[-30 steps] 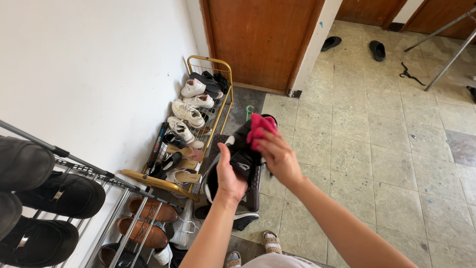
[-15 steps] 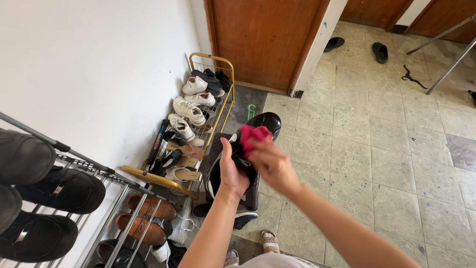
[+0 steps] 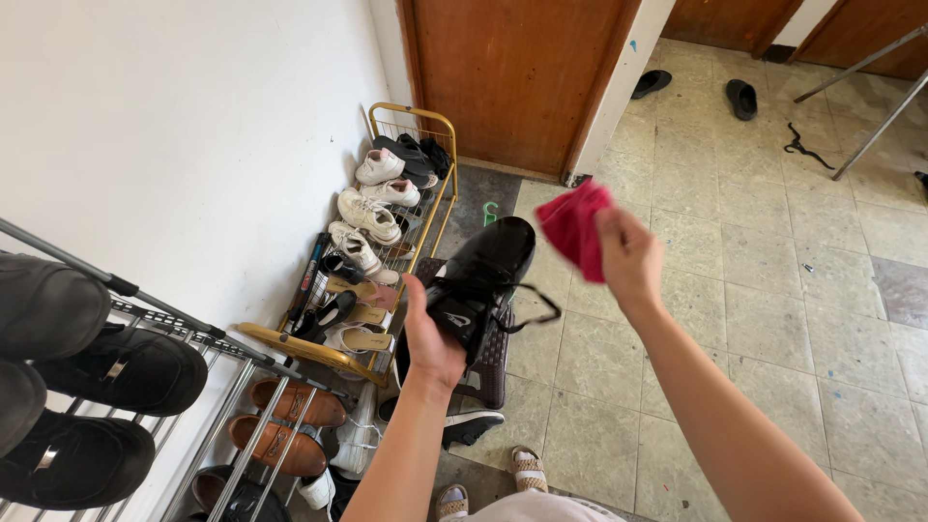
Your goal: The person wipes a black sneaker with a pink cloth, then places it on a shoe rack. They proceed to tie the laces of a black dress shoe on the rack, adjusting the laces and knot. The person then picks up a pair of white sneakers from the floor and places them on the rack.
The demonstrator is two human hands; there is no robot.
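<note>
Your left hand (image 3: 430,333) is clamped around the heel end of a glossy black shoe (image 3: 480,275), which you hold out in the air in front of you with its toe pointing away and a loose lace (image 3: 535,311) dangling off its right side. Your right hand (image 3: 626,253) is closed on a bunched red cloth (image 3: 576,227), lifted up and to the right of the shoe, clear of it. The hold sits far back on the shoe, so the weight hangs forward of your palm; if your fingers relax, the toe is likely to tip down and the shoe could drop onto the dark plastic stool (image 3: 489,362) directly beneath. The hanging lace could also catch on the cloth or on your fingers. Below and to the left, a yellow wire rack (image 3: 437,193) packed with white sneakers and sandals stands against the white wall (image 3: 193,126), close enough for a swinging shoe to knock it. Nearer you, a grey metal rack (image 3: 184,333) carries black and brown shoes. The floor (image 3: 754,319) is worn pale tile, and a brown wooden door (image 3: 512,77) stands behind the yellow rack.
</note>
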